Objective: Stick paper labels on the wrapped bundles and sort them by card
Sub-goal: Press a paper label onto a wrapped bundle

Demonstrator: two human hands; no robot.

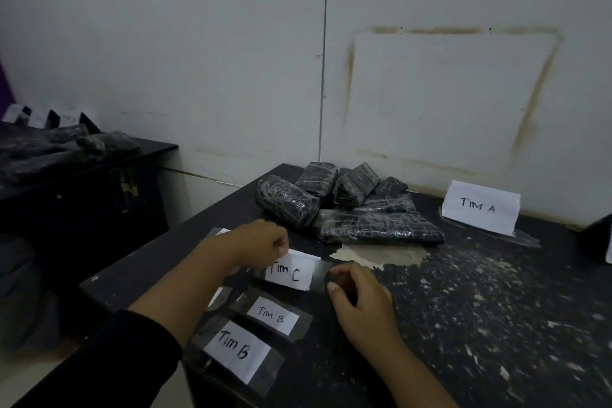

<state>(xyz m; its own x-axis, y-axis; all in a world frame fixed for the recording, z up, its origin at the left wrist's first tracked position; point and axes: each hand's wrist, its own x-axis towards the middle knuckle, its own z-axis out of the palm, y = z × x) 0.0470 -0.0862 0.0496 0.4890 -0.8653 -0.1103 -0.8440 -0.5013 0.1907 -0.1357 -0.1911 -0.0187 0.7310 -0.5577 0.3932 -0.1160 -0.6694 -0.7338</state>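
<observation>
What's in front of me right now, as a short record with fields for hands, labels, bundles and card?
left hand: pinches Tim C label at its top left corner
right hand: fingers curled at right end of tape strip, seemingly gripping it
Tim B labels: two, flat on table, nearest me
wrapped bundles: piled at back, no labels visible
Tim A card: upright, right of the pile

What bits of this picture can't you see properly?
Label behind the left hand: head view, the hand covers its writing.
Card at the right edge: cut off by the frame.
Cards on the far left cabinet: too blurred to read.
Right hand by the Tim C label: unclear whether it pinches the tape.
</observation>
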